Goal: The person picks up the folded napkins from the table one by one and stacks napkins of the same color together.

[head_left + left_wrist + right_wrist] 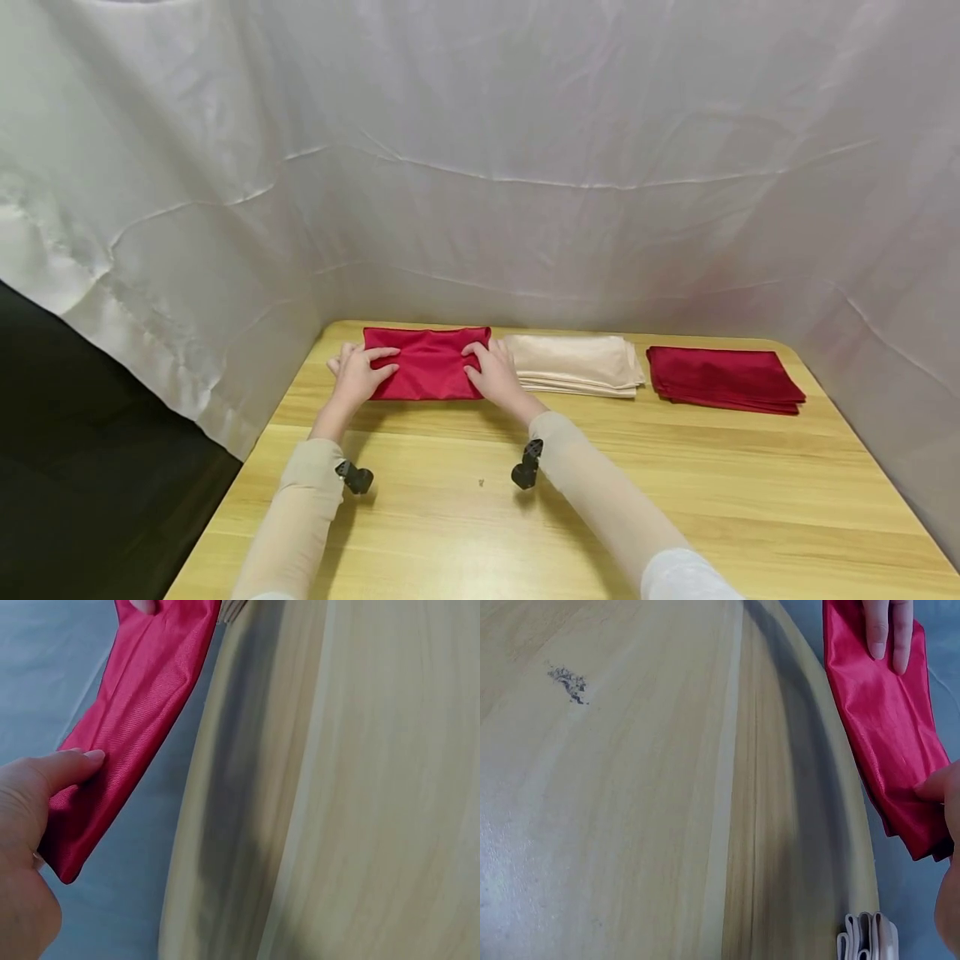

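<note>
Between left hand [357, 375], right hand [491, 372], folded red cloth [428, 363]

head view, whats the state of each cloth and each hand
red cloth: folded, flat on the table, a hand at each end
left hand: fingers straight, pressing the cloth
right hand: fingers straight, pressing the cloth
beige cloths: folded, stacked
red stack: folded, untouched
</note>
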